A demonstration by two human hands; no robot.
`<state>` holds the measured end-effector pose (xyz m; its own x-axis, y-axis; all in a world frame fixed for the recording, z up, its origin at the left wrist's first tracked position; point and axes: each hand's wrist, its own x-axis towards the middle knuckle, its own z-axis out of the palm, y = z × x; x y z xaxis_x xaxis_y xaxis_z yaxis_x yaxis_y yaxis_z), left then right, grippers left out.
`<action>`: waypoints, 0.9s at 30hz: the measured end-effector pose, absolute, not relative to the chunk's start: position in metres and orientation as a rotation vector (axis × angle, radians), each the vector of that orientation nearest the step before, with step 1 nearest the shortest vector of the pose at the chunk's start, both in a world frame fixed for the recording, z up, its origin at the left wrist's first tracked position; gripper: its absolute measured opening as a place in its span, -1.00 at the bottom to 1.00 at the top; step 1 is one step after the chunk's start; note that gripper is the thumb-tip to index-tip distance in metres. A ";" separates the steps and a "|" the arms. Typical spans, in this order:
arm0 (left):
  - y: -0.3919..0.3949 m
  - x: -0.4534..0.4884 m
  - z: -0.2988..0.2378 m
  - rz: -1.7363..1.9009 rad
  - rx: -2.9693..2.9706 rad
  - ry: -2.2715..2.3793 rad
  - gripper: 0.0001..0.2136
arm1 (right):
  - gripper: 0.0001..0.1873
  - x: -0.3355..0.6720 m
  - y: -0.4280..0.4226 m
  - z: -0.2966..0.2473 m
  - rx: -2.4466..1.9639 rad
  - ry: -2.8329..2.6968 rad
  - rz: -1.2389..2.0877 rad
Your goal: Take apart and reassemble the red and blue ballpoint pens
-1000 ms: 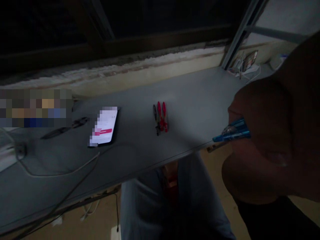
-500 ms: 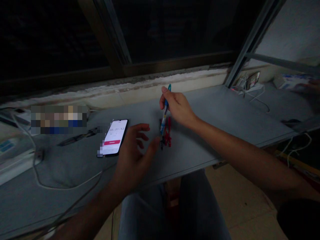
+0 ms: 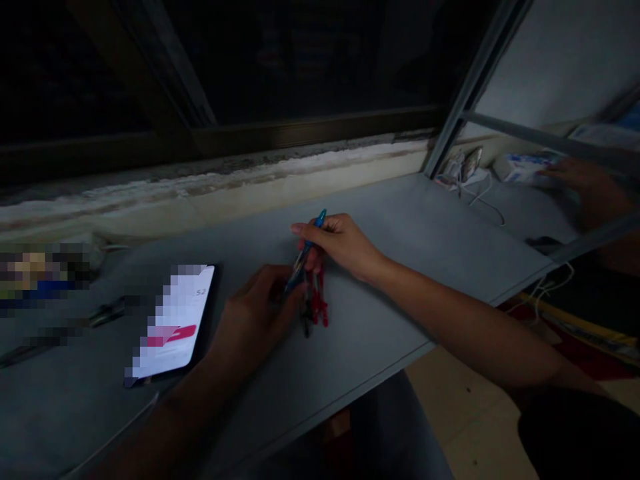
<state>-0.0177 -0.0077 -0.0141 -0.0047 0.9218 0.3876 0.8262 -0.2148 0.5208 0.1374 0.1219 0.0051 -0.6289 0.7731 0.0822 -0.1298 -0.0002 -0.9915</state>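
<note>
A blue pen (image 3: pixel 301 262) with a clear barrel slants between my hands above the desk. My right hand (image 3: pixel 337 243) grips it near its upper, teal-tipped end. Around its lower end close the thumb and fingers of my left hand (image 3: pixel 260 310), partly hiding that end. Just below and beside the pen, several red and black pens (image 3: pixel 320 303) lie together on the desk. Their far ends are partly covered by my right hand.
A lit phone (image 3: pixel 175 333) lies left of my left hand on the grey desk (image 3: pixel 390 300). Behind the desk runs a window ledge (image 3: pixel 240 180). At right are a metal post (image 3: pixel 463 100), white cables (image 3: pixel 483 193) and another person's hand (image 3: pixel 585 177) at a box (image 3: pixel 525 167).
My left hand has moved from open beside the pens to closing on the blue pen's lower end. My right hand has lowered and tilted the pen. The view has shifted right.
</note>
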 end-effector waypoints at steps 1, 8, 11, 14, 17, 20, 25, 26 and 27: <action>-0.008 -0.019 -0.014 1.013 2.139 1.858 -0.75 | -0.45 0.138 0.121 0.006 -0.690 -1.639 1.699; -0.009 -0.028 -0.013 1.022 2.317 1.924 -0.65 | -0.19 0.144 0.124 0.003 -0.790 -1.783 1.680; -0.009 -0.031 -0.014 0.958 2.382 1.945 -0.62 | -0.20 0.142 0.124 0.000 -0.710 -1.672 1.839; -0.009 -0.030 -0.014 0.853 2.429 1.973 -0.59 | -0.23 0.141 0.123 0.000 -0.702 -1.678 1.842; -0.009 -0.027 -0.013 0.808 2.296 1.945 -0.57 | -0.27 0.144 0.127 0.002 -0.630 -1.783 1.795; -0.007 -0.023 -0.014 0.856 2.065 1.830 -0.58 | -0.32 0.151 0.137 0.006 -0.465 -1.955 1.768; 0.000 -0.026 -0.018 0.908 1.918 1.806 -0.56 | -0.53 0.166 0.159 0.015 -0.409 -2.108 1.786; 0.001 -0.027 -0.018 0.903 1.908 1.814 -0.55 | -0.55 0.168 0.162 0.015 -0.454 -2.105 1.761; 0.002 -0.028 -0.018 0.896 1.900 1.821 -0.55 | -0.56 0.169 0.165 0.015 -0.492 -2.101 1.730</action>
<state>-0.0276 0.0019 -0.0181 -0.0317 0.9805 0.1942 0.7525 -0.1045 0.6503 0.1685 0.1651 0.0145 -0.8689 0.4908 0.0642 0.0312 0.1837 -0.9825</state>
